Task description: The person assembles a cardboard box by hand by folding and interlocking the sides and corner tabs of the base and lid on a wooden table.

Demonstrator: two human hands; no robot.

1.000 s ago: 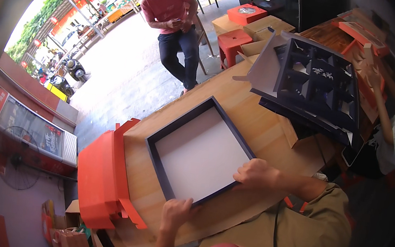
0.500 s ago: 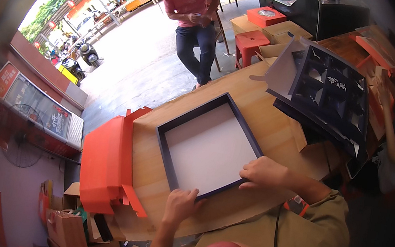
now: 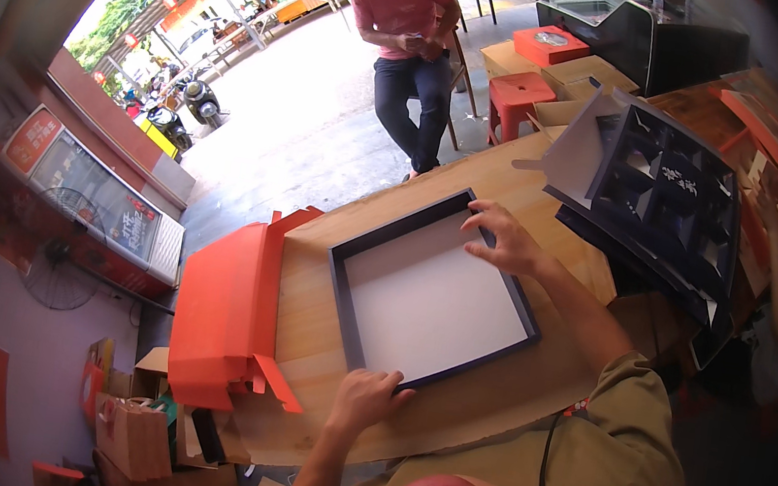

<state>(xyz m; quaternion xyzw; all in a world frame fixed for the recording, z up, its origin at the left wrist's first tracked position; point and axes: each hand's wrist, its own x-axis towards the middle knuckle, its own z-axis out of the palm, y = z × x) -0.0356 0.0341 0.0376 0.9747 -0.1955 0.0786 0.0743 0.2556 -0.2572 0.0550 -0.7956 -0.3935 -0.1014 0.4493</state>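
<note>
**Both hands on a shallow dark-rimmed tray at a wooden work table**

A square, shallow box tray [image 3: 431, 299] with a dark navy rim and a plain white floor lies flat on the wooden table [image 3: 526, 402], turned so one corner points toward the person. It sits near the middle of the tabletop, with a sheet of brown cardboard [image 3: 483, 425] under its near edge.

The left hand [image 3: 367, 397] rests on the tray's near corner, fingers curled loosely over the rim — touching it, not wrapped around it. The right hand [image 3: 504, 239] lies at the far right corner, fingers spread apart and pressed on the rim and the white floor just inside it. Neither hand is clamped on the tray; both are laid on it with the fingers parted.

Left of the tray, hanging partly over the table's edge, lies a flattened orange carton [image 3: 226, 305] with its flaps folded out, just beside the tray but not touching it. Right of the right hand, well apart from the tray, stands a stack of dark divided inserts [image 3: 664, 197] with square compartments, tilted up, with a pale grey card sheet [image 3: 580, 156] leaning against its left side.

Below the table edge on the left are brown paper bags and cardboard boxes [image 3: 144, 432]. Farther out on the pale floor stand a red plastic stool [image 3: 524, 98] and another person in a pink shirt and dark trousers [image 3: 408, 37] — hands held together at the waist.
</note>
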